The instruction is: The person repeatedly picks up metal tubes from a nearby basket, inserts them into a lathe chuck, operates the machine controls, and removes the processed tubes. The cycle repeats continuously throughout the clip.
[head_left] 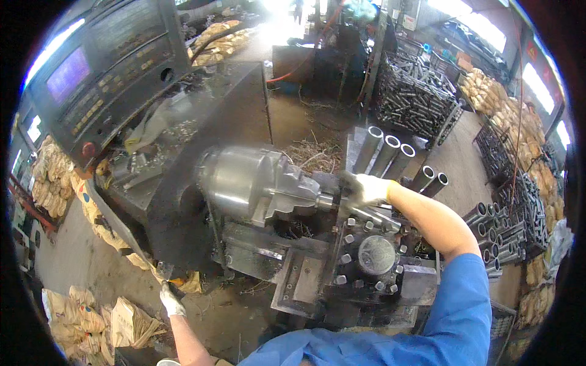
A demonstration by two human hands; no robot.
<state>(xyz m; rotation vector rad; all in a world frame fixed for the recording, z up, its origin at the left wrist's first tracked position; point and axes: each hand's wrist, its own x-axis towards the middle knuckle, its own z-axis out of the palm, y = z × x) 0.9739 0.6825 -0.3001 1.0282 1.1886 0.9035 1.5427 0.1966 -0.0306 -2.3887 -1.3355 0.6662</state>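
A large steel lathe chuck (235, 183) with stepped jaws (293, 194) faces right, and a short bright metal tube (326, 201) sticks out of the jaws. My right hand (366, 188), in a white glove with dark, dirty fingers, is closed around the tube's outer end. Just below that hand is the tool post (375, 255), with a round top, several square-headed bolts and a bright bar-shaped tool (372, 216). At lower left my gloved left hand (173, 301) is closed at the low end of the machine's guard edge (131, 238); what its fingers grip is hidden.
A control panel (104, 67) with a lit screen stands at upper left. Several metal tubes (394, 155) stand behind the tool post; more tubes (494, 232) are stacked at right. A wire crate (415, 97) holds metal parts. Sacks (131, 323) lie lower left, metal shavings (314, 155) behind the chuck.
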